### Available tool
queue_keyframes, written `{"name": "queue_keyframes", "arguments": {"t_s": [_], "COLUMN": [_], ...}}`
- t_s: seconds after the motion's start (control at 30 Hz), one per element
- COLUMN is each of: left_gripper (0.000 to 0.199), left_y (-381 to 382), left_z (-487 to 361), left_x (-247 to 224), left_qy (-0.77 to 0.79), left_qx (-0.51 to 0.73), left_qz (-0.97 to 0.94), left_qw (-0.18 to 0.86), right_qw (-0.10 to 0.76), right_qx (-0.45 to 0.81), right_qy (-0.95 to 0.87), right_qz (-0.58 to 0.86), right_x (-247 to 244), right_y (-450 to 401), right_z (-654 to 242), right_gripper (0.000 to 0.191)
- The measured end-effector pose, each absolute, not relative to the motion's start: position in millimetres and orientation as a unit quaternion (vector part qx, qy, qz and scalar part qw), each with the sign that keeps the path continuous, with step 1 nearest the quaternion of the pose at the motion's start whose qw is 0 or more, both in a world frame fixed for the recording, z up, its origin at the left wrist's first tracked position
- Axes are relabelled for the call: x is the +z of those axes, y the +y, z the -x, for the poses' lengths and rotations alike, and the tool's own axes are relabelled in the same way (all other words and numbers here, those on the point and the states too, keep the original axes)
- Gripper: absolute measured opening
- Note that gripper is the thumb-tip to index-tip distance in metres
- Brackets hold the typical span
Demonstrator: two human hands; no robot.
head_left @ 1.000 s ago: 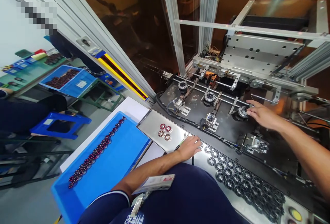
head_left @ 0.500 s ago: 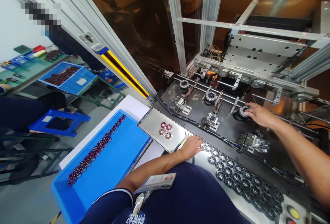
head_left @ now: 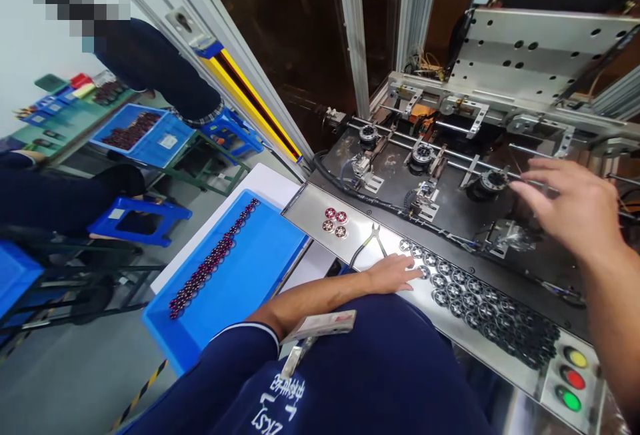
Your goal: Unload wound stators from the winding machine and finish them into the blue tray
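Note:
My left hand (head_left: 395, 273) rests on the metal shelf, its fingertips at the left end of the rows of silver and black round parts (head_left: 473, 298). Whether a part is between its fingers is too small to tell. My right hand (head_left: 570, 195) hovers over the machine with fingers apart, just right of a round part on the right fixture (head_left: 493, 181). Two more fixtures, middle (head_left: 423, 155) and left (head_left: 369, 133), also carry round parts. Pliers (head_left: 374, 238) with open jaws lie on the shelf, beside several red and brown round parts (head_left: 335, 221).
A blue tray (head_left: 270, 268) at the left holds a long row of red-black parts. Yellow, red and green buttons (head_left: 573, 377) sit at the shelf's right end. Machine rods and brackets surround the fixtures. People sit or stand near green tables at the far left.
My right hand has let go of the round part on the right fixture and moved right, fingers spread. My left hand has shifted along the shelf, uncovering the pliers. The view has tilted downward.

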State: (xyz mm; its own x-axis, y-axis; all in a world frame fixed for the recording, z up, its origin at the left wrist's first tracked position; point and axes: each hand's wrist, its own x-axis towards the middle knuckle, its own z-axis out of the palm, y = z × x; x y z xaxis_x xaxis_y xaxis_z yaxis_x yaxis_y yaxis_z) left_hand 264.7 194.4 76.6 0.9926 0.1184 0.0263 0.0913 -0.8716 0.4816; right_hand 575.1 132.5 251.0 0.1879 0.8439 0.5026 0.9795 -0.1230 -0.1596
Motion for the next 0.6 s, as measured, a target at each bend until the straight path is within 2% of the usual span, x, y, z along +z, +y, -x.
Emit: {"name": "queue_keyframes", "arguments": {"t_s": [0.1, 0.23, 0.33, 0.43, 0.6], "left_gripper": [0.029, 0.015, 0.023, 0.035, 0.050], "left_y": [191, 189, 189, 189, 181], "left_z": [-266, -267, -259, -243, -225], "left_x": [73, 77, 98, 131, 172], "left_qy": [0.090, 0.137, 0.152, 0.127, 0.100], "left_qx": [0.033, 0.058, 0.090, 0.117, 0.164], "left_qz": [-0.951, -0.911, -0.865, -0.812, -0.734], "left_qw": [0.293, 0.385, 0.470, 0.557, 0.651], "right_qw": [0.296, 0.331, 0.319, 0.317, 0.387], "right_qx": [-0.200, -0.095, -0.019, 0.026, 0.034], "right_qy": [-0.680, -0.724, -0.748, -0.757, -0.744], "right_qz": [0.640, 0.598, 0.582, 0.571, 0.544], "right_x": [245, 206, 182, 180, 202], "right_y": [86, 50, 45, 49, 52], "right_z": [-528, -472, -444, -426, -401], "right_gripper": [0.019, 0.007, 0.019, 0.036, 0.025]}}
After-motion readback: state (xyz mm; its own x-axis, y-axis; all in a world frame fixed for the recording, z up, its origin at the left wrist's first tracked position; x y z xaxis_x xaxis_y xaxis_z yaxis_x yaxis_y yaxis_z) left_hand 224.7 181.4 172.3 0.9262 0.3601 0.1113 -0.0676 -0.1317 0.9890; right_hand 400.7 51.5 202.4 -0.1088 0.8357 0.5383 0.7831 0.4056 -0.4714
